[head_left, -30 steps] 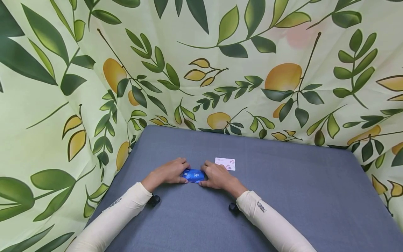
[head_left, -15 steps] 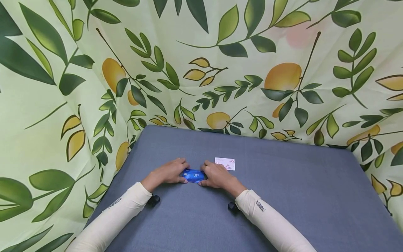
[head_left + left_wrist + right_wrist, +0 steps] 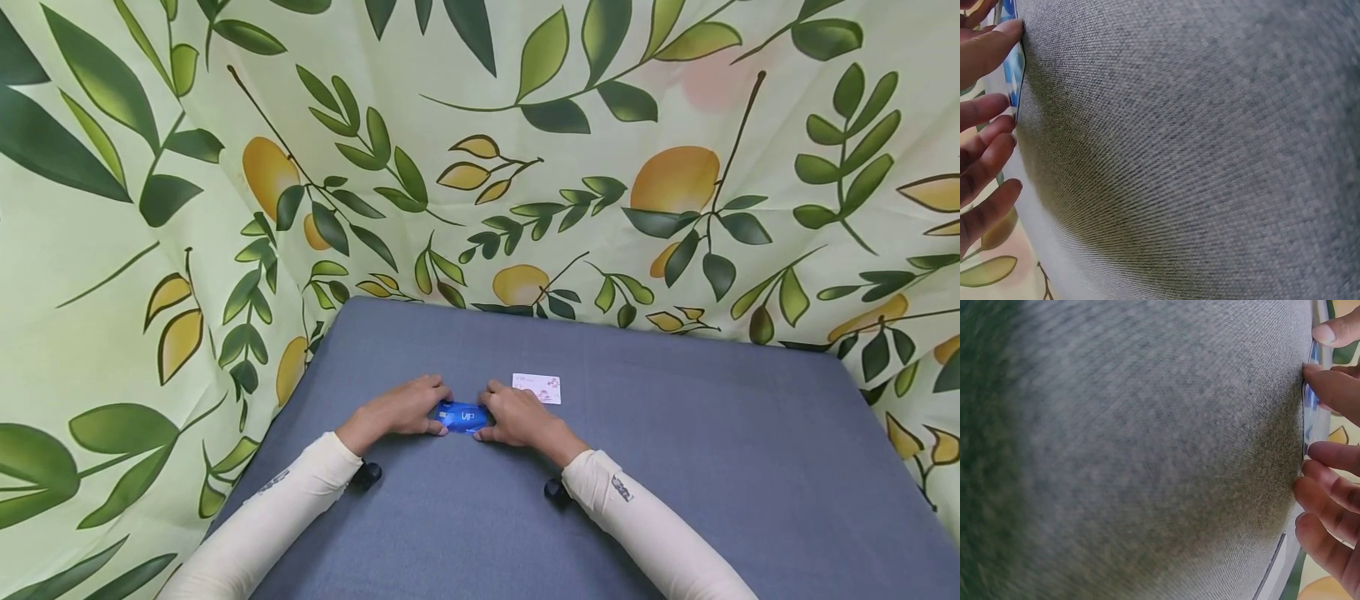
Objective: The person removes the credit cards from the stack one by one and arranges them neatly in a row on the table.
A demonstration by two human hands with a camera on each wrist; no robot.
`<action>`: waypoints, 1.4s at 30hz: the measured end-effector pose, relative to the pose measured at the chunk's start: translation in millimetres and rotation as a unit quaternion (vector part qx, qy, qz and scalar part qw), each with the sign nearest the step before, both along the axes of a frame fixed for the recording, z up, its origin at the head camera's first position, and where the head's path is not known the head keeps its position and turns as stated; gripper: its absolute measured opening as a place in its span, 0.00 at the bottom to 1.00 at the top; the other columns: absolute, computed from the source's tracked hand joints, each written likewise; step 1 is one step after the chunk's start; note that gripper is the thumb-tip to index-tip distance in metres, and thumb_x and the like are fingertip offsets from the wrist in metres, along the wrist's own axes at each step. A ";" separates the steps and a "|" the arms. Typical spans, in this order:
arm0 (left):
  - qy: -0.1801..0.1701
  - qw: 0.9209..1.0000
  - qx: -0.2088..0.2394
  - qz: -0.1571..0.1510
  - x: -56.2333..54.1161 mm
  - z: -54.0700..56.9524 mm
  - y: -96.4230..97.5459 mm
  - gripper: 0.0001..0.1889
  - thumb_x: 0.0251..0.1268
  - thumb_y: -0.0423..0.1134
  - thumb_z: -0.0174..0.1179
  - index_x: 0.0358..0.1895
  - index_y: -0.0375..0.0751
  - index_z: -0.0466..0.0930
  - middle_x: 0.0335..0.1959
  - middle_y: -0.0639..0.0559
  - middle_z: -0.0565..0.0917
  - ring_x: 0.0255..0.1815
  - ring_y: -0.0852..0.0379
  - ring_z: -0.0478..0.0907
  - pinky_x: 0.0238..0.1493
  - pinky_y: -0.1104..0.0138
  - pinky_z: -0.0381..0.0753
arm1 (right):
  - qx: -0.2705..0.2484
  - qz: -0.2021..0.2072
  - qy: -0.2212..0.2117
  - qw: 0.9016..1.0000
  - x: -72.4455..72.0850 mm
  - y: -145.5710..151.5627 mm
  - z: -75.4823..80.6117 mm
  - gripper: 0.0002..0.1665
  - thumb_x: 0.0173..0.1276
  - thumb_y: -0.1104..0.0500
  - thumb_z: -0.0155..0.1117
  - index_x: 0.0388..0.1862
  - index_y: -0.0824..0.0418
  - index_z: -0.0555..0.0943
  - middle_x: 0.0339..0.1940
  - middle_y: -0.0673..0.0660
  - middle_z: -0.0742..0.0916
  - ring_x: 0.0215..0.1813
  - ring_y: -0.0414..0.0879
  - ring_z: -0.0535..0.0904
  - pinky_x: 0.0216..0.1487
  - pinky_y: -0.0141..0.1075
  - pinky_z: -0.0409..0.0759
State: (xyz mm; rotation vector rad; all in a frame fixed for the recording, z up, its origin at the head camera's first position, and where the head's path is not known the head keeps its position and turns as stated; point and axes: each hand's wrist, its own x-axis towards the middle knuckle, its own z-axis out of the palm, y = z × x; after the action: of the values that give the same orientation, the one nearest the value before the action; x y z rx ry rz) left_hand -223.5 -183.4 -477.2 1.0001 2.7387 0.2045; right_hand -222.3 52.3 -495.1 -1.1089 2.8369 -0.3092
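The left hand (image 3: 408, 407) and right hand (image 3: 519, 415) are pinching a blue VIP card (image 3: 462, 418), hiding its ends; just beyond the right grip, a white card (image 3: 542, 386) is lying partly hidden.

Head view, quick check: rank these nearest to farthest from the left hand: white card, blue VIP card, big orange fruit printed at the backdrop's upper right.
From the left hand:
1. Blue VIP card: touching it, on its right.
2. White card: farther right, just beyond the right hand.
3. Orange fruit: up on the backdrop, toward the right.
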 end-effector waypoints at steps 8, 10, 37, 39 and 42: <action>-0.001 1.000 -0.003 0.000 -1.4 3.1 1.7 0.25 0.65 0.55 0.66 0.56 0.41 0.80 0.42 0.52 0.76 0.41 0.58 0.73 0.47 0.60 0.77 | -0.025 0.000 0.012 1.000 1.8 4.4 -0.7 0.31 0.60 0.37 0.73 0.51 0.58 0.84 0.40 0.51 0.80 0.34 0.41 0.77 0.32 0.39 0.76; 0.001 1.000 -0.002 -0.002 -1.9 4.3 2.9 0.25 0.65 0.55 0.66 0.56 0.41 0.80 0.43 0.52 0.76 0.42 0.58 0.73 0.48 0.59 0.77 | -0.034 -0.003 0.016 0.999 2.0 7.4 -1.9 0.30 0.60 0.37 0.73 0.50 0.57 0.85 0.39 0.50 0.81 0.34 0.41 0.77 0.31 0.38 0.76; -0.001 1.000 -0.029 0.002 -34.2 10.4 59.5 0.26 0.68 0.54 0.63 0.59 0.38 0.79 0.52 0.44 0.79 0.54 0.49 0.77 0.60 0.55 0.77 | -0.074 -0.093 0.053 0.992 -10.0 84.9 -0.1 0.24 0.60 0.43 0.75 0.44 0.60 0.85 0.37 0.52 0.82 0.35 0.46 0.80 0.32 0.47 0.79; -0.003 1.000 -0.029 0.001 -36.2 10.0 64.0 0.26 0.69 0.54 0.63 0.59 0.38 0.79 0.53 0.43 0.80 0.55 0.48 0.77 0.60 0.55 0.77 | -0.075 -0.095 0.060 0.991 -11.5 90.4 0.0 0.25 0.60 0.44 0.76 0.45 0.61 0.85 0.37 0.53 0.82 0.36 0.48 0.81 0.32 0.48 0.79; 0.001 0.999 -0.031 -0.006 -39.4 8.8 72.0 0.26 0.69 0.55 0.62 0.60 0.38 0.79 0.53 0.44 0.80 0.55 0.49 0.78 0.61 0.55 0.76 | -0.077 -0.103 0.054 0.990 -13.8 97.4 0.2 0.24 0.60 0.45 0.76 0.46 0.61 0.85 0.37 0.53 0.82 0.36 0.49 0.81 0.32 0.48 0.79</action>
State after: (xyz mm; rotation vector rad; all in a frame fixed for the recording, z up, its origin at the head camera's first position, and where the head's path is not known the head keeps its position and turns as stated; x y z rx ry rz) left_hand -262.9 -111.4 -468.4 1.0003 2.7214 0.1155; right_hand -236.1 149.7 -494.9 -0.8801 3.0767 -0.5060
